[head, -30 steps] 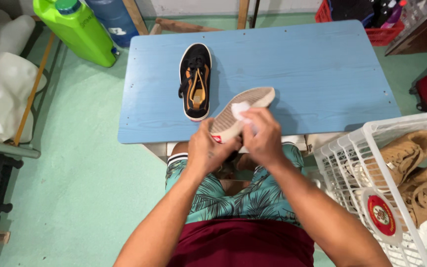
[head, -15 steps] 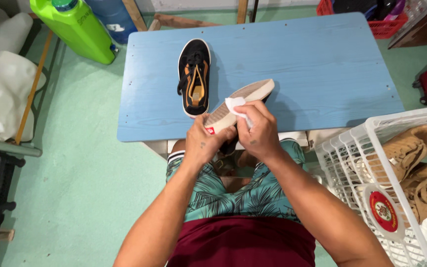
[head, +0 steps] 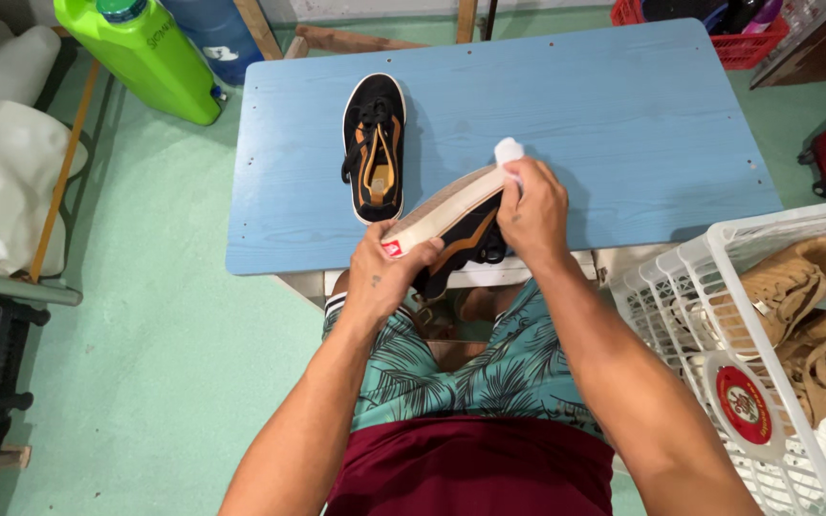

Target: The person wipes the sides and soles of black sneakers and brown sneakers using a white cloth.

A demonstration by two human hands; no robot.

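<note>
Since the earlier frame, the right hand [head: 531,204] had slid its white cloth [head: 509,151] from the middle of the sole to the toe end of the held shoe [head: 449,222]. The left hand [head: 381,277] gripped that shoe by its heel, sole turned up and tilted, over the near edge of the blue counter [head: 623,115]. The right hand pinched the cloth against the pale sole edge. A 2nd black shoe [head: 374,145] lay upright on the counter, just beside the held one. A white basket [head: 719,315] with tan shoes [head: 795,287] stood at the right, and a green jug [head: 145,53] stood on the floor at the upper left.
</note>
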